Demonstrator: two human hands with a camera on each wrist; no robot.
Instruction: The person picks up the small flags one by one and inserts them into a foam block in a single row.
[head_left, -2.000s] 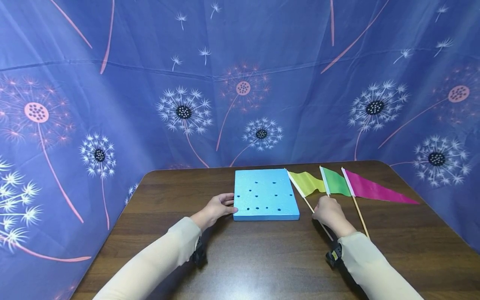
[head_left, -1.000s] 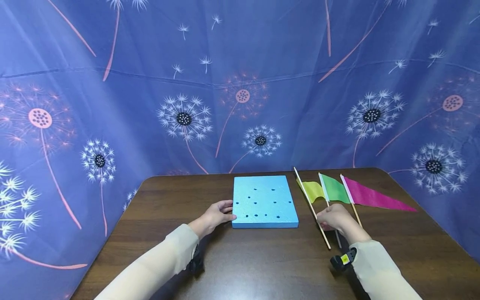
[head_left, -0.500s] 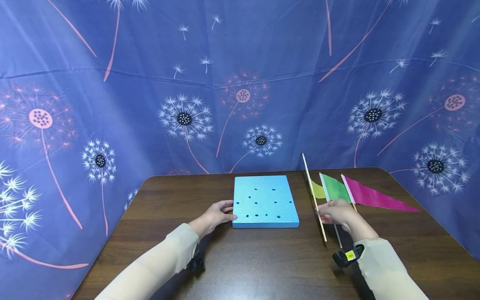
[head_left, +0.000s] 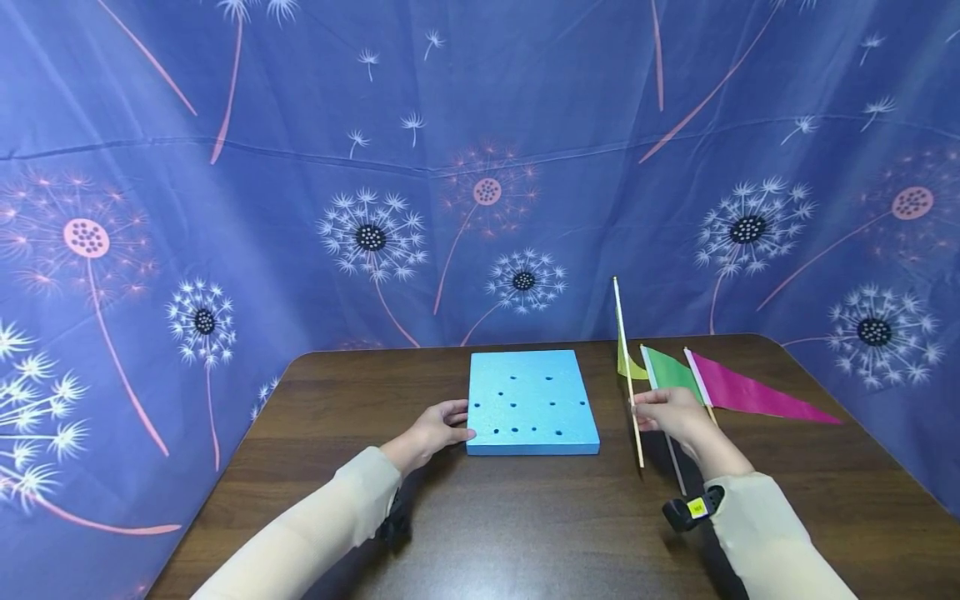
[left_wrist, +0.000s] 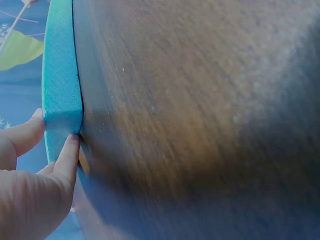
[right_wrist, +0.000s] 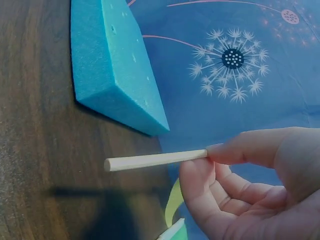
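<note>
Right hand (head_left: 675, 414) pinches yellow flag (head_left: 626, 367) by stick; left hand (head_left: 431, 429), fingers apart, touches blue block (head_left: 532, 392) near bench's (head_left: 375, 383) far edge.

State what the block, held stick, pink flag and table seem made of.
Block: probably foam, mostly matt; its faces look finely grainy.
Held stick: likely wood, plain and smooth; pale tan, with a round cut end.
Pink flag: cloth or plastic, finish unclear; a thin sheet.
Table: wood or wood-look laminate, semi-gloss; streaky grain, bright glare.
</note>
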